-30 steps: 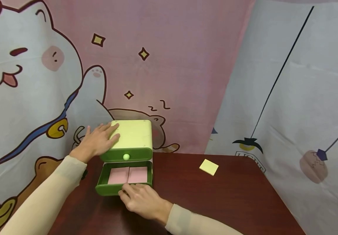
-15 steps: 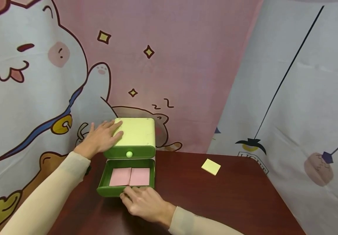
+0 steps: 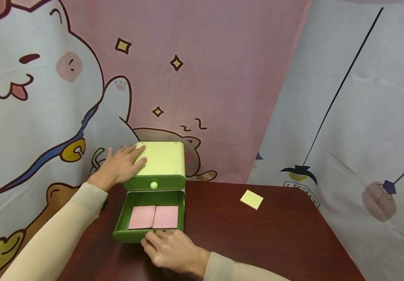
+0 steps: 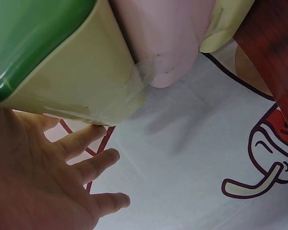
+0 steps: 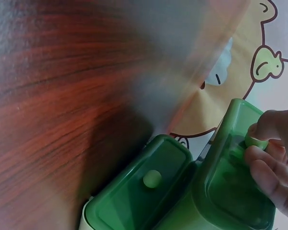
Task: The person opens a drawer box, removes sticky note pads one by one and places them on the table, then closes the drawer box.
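A small storage box with drawers has a pale yellow top and green fronts. My left hand lies flat on its top left corner, fingers spread; in the left wrist view its fingers reach past the box's edge. A green drawer below the top one stands pulled out. Inside lie two pink sticky note pads side by side. My right hand is at that drawer's front. In the right wrist view, its thumb and fingers pinch the round drawer knob.
A yellow sticky note pad lies on the dark red wooden table, right of the box. Another drawer, with a round knob, is shut nearer the tabletop. A printed cartoon cloth hangs behind the table.
The drawer has come out further towards me, carrying the pink pads, with my right hand on it. My left hand has stayed on the box top.
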`<control>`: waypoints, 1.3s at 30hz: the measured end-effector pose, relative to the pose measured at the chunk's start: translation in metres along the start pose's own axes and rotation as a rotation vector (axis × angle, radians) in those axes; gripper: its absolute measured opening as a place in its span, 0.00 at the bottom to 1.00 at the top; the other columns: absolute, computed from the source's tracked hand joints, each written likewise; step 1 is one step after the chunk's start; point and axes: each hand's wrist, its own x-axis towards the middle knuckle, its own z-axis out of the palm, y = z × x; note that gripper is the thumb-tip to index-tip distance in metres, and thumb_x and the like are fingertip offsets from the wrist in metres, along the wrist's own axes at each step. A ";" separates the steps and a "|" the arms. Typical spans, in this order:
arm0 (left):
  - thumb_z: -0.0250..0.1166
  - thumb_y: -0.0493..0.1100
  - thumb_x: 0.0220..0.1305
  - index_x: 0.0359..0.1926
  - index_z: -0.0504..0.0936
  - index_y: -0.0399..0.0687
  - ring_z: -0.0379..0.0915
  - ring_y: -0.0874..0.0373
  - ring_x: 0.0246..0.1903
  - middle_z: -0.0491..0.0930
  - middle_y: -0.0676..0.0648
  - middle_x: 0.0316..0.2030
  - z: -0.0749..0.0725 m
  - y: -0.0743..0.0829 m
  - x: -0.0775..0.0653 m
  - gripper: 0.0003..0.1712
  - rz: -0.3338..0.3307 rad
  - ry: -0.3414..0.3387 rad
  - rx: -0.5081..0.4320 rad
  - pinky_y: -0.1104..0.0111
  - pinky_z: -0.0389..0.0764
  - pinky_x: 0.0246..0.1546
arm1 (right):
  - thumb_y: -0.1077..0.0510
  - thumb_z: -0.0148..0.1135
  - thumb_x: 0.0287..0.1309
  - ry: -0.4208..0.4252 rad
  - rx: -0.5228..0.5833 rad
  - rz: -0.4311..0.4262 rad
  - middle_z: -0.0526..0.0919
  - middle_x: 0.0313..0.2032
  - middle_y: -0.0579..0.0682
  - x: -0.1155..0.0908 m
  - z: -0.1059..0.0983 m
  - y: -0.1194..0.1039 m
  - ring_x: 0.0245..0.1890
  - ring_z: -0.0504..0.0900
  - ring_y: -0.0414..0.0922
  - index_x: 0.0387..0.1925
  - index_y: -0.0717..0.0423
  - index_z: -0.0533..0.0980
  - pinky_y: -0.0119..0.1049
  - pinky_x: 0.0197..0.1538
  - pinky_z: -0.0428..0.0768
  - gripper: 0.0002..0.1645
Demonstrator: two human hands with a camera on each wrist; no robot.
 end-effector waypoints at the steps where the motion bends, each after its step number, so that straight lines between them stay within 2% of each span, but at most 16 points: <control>1: 0.35 0.74 0.81 0.87 0.52 0.64 0.45 0.28 0.83 0.50 0.40 0.86 0.000 0.000 0.000 0.43 0.001 0.001 0.000 0.22 0.30 0.75 | 0.62 0.46 0.78 0.006 0.001 -0.002 0.82 0.37 0.40 0.000 -0.001 0.000 0.25 0.80 0.33 0.45 0.45 0.90 0.25 0.18 0.73 0.24; 10: 0.35 0.74 0.81 0.87 0.52 0.64 0.45 0.27 0.83 0.50 0.40 0.86 0.001 -0.002 0.000 0.43 0.005 0.003 -0.006 0.21 0.28 0.75 | 0.64 0.39 0.79 0.030 0.000 -0.003 0.82 0.36 0.39 0.004 -0.017 0.001 0.26 0.81 0.32 0.42 0.44 0.89 0.24 0.17 0.72 0.30; 20: 0.34 0.75 0.81 0.87 0.52 0.64 0.45 0.28 0.83 0.49 0.40 0.86 0.001 -0.002 0.000 0.44 0.002 0.001 -0.004 0.22 0.29 0.75 | 0.63 0.44 0.78 0.028 0.018 -0.026 0.81 0.35 0.38 0.008 -0.030 0.004 0.25 0.80 0.31 0.40 0.45 0.89 0.23 0.17 0.73 0.25; 29: 0.34 0.75 0.81 0.87 0.51 0.64 0.45 0.28 0.83 0.49 0.40 0.86 0.001 -0.002 0.001 0.43 0.002 -0.002 -0.002 0.21 0.28 0.74 | 0.59 0.50 0.77 -0.005 0.006 -0.022 0.81 0.34 0.37 -0.003 -0.009 -0.005 0.26 0.81 0.31 0.40 0.42 0.87 0.26 0.17 0.75 0.20; 34: 0.34 0.75 0.81 0.87 0.51 0.64 0.45 0.28 0.83 0.49 0.40 0.86 0.001 -0.002 0.001 0.43 0.004 -0.001 -0.004 0.21 0.29 0.74 | 0.58 0.55 0.73 -0.063 0.095 0.010 0.81 0.36 0.35 -0.007 -0.010 -0.004 0.27 0.81 0.32 0.38 0.40 0.84 0.28 0.21 0.78 0.14; 39: 0.34 0.74 0.81 0.87 0.51 0.64 0.45 0.28 0.83 0.49 0.40 0.86 0.001 -0.001 0.000 0.43 0.004 -0.004 -0.003 0.21 0.30 0.75 | 0.58 0.54 0.75 -0.099 0.222 0.025 0.81 0.37 0.35 -0.006 -0.015 0.002 0.25 0.79 0.31 0.38 0.40 0.83 0.27 0.21 0.77 0.13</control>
